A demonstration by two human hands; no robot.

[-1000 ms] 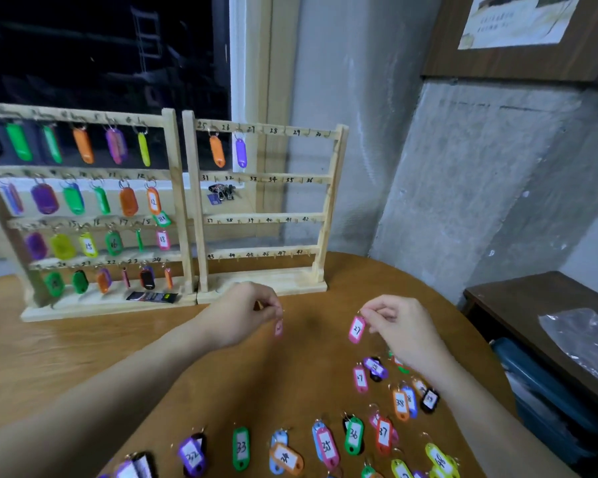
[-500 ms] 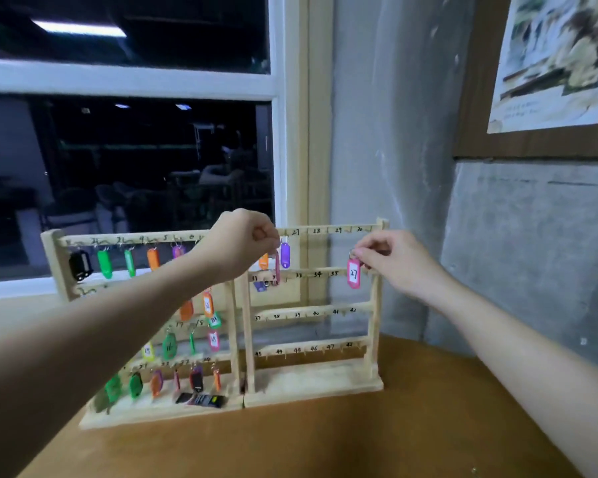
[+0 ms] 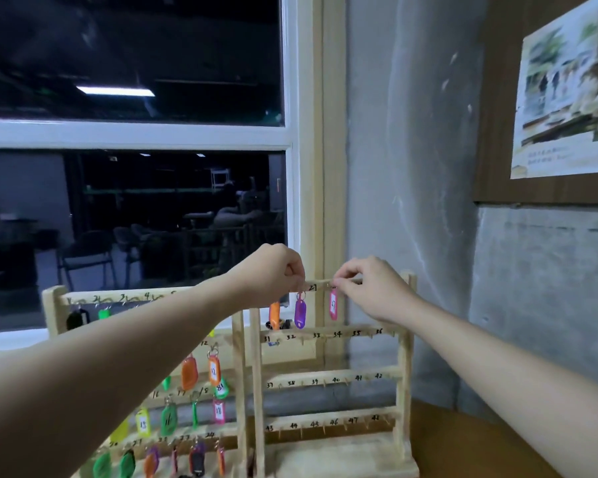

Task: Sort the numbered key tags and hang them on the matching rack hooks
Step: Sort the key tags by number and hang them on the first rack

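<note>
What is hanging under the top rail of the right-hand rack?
Under the top rail hang an orange tag, a purple tag and a pink tag marked 27, pinched by the right hand. The left hand covers the rail's left end; the right covers the hooks beyond.

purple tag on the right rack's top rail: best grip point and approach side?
Pinch the flat plastic body of the purple tag across its faces, from the front and slightly below. It hangs freely from its ring under the top rail, with the orange tag close on one side and the pink tag, held by the right hand, on the other, so side approaches look crowded.
</note>
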